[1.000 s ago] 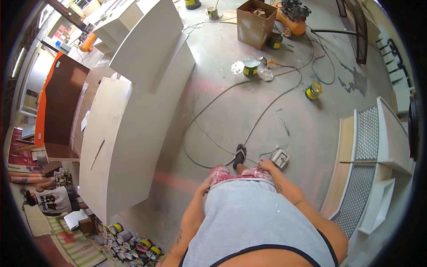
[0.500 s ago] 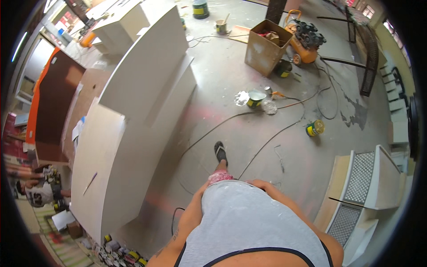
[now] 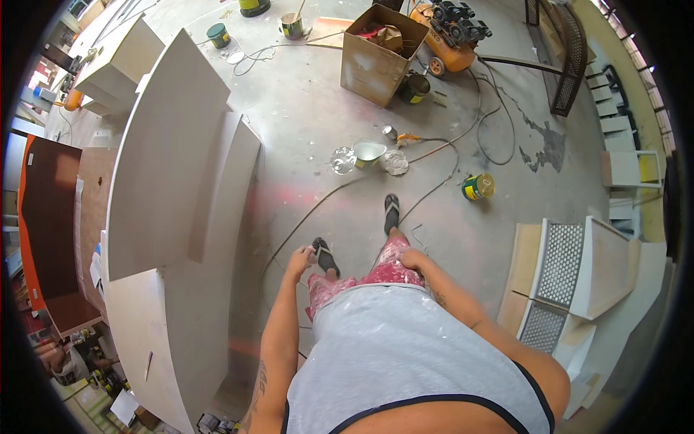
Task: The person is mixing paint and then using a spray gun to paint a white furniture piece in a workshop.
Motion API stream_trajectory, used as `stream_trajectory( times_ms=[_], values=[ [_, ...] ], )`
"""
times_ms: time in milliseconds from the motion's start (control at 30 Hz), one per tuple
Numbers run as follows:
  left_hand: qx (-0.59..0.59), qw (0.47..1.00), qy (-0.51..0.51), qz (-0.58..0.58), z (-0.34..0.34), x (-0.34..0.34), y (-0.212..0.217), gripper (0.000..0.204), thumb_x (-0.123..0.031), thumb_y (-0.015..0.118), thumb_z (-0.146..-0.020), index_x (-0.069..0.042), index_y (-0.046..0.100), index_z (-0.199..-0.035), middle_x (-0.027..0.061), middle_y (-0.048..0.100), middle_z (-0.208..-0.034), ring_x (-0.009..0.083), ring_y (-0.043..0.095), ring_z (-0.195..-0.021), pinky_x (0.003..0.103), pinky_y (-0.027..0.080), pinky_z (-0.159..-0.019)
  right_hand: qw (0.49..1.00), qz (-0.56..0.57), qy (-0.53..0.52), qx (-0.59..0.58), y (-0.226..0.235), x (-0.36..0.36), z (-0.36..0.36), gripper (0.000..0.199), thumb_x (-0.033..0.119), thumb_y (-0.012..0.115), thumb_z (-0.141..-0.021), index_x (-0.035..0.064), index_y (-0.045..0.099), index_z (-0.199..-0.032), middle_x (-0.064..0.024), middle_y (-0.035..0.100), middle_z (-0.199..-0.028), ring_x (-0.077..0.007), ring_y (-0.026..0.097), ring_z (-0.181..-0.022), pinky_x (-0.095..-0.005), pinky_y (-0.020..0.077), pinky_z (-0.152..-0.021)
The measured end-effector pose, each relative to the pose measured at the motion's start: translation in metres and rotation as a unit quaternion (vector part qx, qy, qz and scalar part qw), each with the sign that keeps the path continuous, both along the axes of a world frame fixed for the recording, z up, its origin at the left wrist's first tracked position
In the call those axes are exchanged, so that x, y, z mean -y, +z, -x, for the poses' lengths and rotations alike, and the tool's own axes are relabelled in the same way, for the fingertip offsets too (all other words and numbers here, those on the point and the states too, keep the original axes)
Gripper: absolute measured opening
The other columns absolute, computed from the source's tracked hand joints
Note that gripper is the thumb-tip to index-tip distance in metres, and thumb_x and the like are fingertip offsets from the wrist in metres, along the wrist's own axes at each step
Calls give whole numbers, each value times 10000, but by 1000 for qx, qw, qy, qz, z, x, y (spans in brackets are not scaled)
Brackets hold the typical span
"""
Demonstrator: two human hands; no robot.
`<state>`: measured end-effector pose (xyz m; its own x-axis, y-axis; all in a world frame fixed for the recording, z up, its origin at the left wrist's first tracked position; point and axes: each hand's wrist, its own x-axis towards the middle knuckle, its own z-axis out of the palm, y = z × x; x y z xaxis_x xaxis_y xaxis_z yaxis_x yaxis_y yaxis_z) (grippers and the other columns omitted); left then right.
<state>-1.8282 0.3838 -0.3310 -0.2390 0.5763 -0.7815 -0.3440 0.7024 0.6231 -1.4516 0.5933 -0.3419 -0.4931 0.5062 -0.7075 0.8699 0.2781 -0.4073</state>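
My left hand (image 3: 301, 260) hangs beside the shorts, over the sandal on my left foot (image 3: 325, 256). Its fingers look curled together; whether anything small is in them does not show. Against the paint-spotted red shorts (image 3: 394, 266) rests my right hand (image 3: 413, 260), its fingers turned under and hidden. Ahead on the floor stands an opened paint can (image 3: 369, 153) with pale contents. Beside it lie a round foil-like lid (image 3: 343, 160), a crumpled whitish cloth-like piece (image 3: 395, 163) and a spray gun (image 3: 408, 137) on a hose. A yellow-and-green can (image 3: 478, 186) sits further right.
A large white cabinet-like panel (image 3: 163, 159) stands close on my left, a pen (image 3: 149, 365) on its lower part. Hoses (image 3: 318, 210) snake over the floor. Ahead are a cardboard box (image 3: 376, 65) and an orange compressor (image 3: 448, 47). White lattice-front units (image 3: 560, 253) stand right.
My view has turned and moved forward, so the cans and box sit further left and higher. Both feet now show. My left hand has come out from beside my waist.
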Motion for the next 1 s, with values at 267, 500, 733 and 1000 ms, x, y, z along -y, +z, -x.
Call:
stream_trajectory(
  times_ms=[267,500,733,1000],
  values=[
    [-175,976,48,119,-103,-5,-55,201,-193,726,-868,-21,628,-899,112,670,-780,175,625,-710,344,508,-652,935,339,92,40,-38,-224,73,401,411,719,-883,20,769,-955,-169,755,-939,-292,715,-787,-399,568,-748],
    [-140,989,17,53,-186,-182,-129,221,-208,697,-904,11,677,-928,134,678,-811,218,640,-780,358,512,-761,986,-117,52,105,-300,-470,98,237,188,668,-850,81,758,-1041,-191,727,-1085,-368,691,-1031,-461,547,-913],
    [-153,987,-31,-27,-217,-229,-365,314,-207,536,-987,-8,640,-1206,216,652,-1221,387,621,-1131,427,488,-978,964,-221,115,97,-466,-604,132,678,209,766,-808,72,517,-1423,-233,586,-1360,-394,542,-1284,-445,450,-1089],
    [-251,956,-149,17,-179,-227,-436,349,-275,542,-987,-43,640,-1228,206,663,-1194,380,628,-1114,446,495,-963,952,-94,291,29,-485,-684,99,396,296,803,-742,106,746,-1085,-169,744,-922,-309,729,-847,-438,566,-756]
  ],
)
